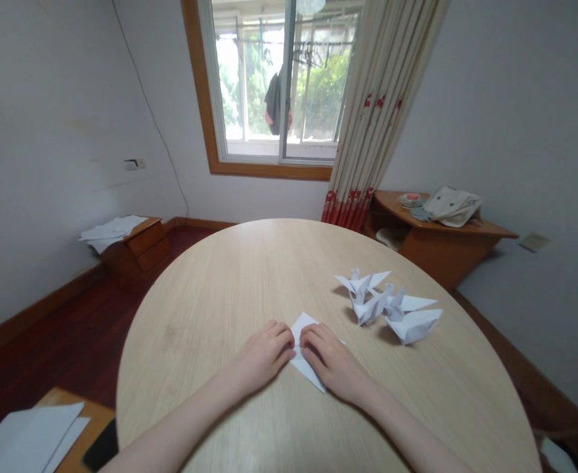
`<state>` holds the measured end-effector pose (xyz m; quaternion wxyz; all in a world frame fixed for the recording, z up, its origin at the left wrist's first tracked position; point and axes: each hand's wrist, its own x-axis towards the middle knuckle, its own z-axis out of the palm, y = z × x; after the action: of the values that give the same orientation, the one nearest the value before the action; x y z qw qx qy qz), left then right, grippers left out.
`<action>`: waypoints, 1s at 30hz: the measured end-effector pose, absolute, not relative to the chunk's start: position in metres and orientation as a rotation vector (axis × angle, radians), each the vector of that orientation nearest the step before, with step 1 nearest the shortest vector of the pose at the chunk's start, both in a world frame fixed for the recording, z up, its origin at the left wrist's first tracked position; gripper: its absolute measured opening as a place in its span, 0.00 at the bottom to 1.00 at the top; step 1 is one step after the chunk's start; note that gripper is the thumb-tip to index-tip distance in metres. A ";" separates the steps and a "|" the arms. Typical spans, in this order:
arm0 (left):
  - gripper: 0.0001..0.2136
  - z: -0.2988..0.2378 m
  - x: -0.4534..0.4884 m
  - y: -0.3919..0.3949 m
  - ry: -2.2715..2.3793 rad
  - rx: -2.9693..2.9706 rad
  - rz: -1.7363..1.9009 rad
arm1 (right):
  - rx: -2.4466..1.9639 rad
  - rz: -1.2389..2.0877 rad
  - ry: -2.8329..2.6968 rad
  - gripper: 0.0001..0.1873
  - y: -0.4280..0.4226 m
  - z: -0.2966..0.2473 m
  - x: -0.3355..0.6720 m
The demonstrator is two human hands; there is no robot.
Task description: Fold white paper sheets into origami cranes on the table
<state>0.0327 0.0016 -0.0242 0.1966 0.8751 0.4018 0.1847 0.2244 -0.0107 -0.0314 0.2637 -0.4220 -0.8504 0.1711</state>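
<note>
A small folded piece of white paper [304,320] lies on the round table in front of me, with pointed corners showing at its top and bottom. My left hand [268,348] has its curled fingers closed on the paper's left edge. From the other side, my right hand [332,364] covers much of the paper, its fingers bent and closed on it near the middle. The fingers hide the fold between them. Several white paper cranes [369,305] stand close together to the right of my right hand, wings spread.
The pale wooden table [210,282] has a rounded edge. White sheets [33,433] lie on a wooden surface at lower left, beside a dark object [102,447]. More papers [114,228] top a low cabinet. A corner desk [446,230] holds a cloth bag [454,205].
</note>
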 end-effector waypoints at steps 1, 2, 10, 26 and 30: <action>0.02 -0.026 0.033 0.002 1.134 2.441 0.527 | -1.144 0.468 -2.299 0.07 -0.010 -0.032 0.224; 0.02 -0.027 0.034 0.002 1.147 2.428 0.542 | -1.147 0.476 -2.298 0.07 -0.010 -0.032 0.224; 0.04 -0.039 0.041 -0.001 1.262 2.320 0.663 | -1.255 0.361 -2.354 0.05 -0.011 -0.035 0.220; 0.10 -0.030 0.027 0.012 1.264 2.351 0.469 | -1.473 0.470 -2.320 0.06 -0.003 -0.031 0.227; 0.12 -0.026 0.022 0.013 1.219 2.369 0.447 | -1.512 0.521 -2.306 0.05 0.001 -0.030 0.234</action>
<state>0.0223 0.0135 -0.0260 0.2183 0.8558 0.4403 0.1615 0.2341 0.0013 -0.0296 0.1669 -0.5312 -0.8102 0.1829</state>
